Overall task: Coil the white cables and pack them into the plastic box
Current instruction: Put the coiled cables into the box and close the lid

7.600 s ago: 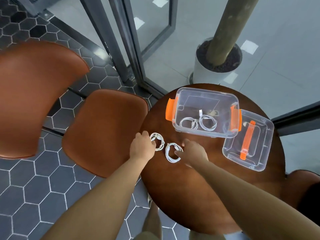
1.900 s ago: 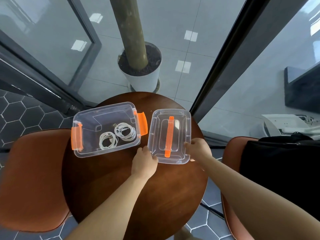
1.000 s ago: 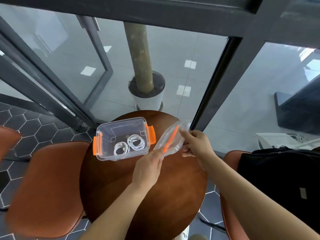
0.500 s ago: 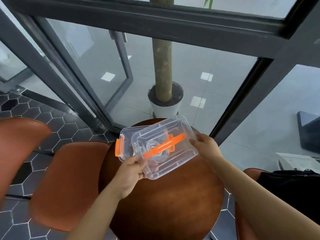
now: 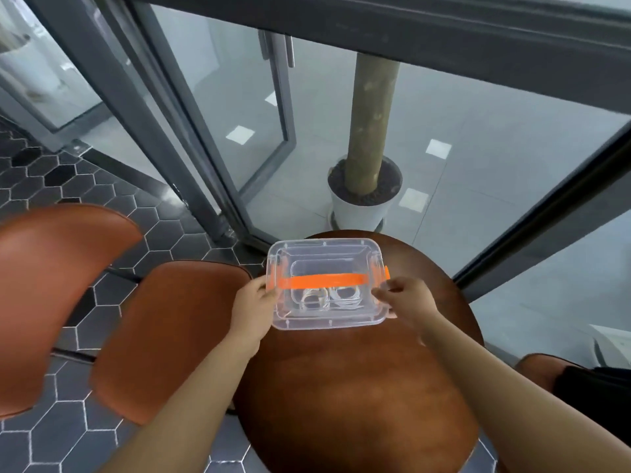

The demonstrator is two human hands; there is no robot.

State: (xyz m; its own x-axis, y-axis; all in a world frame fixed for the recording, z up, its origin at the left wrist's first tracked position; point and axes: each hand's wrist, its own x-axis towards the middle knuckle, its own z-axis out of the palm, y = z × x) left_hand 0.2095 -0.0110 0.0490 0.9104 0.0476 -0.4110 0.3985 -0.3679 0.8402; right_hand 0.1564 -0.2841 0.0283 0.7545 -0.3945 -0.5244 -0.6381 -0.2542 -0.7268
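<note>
Gripping the lid's (image 5: pixel 327 254) ends in left hand (image 5: pixel 252 305) and right hand (image 5: pixel 408 303), over the plastic box (image 5: pixel 386 273) of coiled white cables (image 5: pixel 329 297) on the counter (image 5: pixel 358 387). Risking a crooked seat from one end dropping first.

A clear plastic box (image 5: pixel 327 317) sits on a round wooden table (image 5: pixel 358 387), its clear lid (image 5: pixel 324 252) – orange handle running across the middle – lying roughly level over it. Through the plastic, two coiled white cables (image 5: pixel 345 296) lie side by side inside.
</note>
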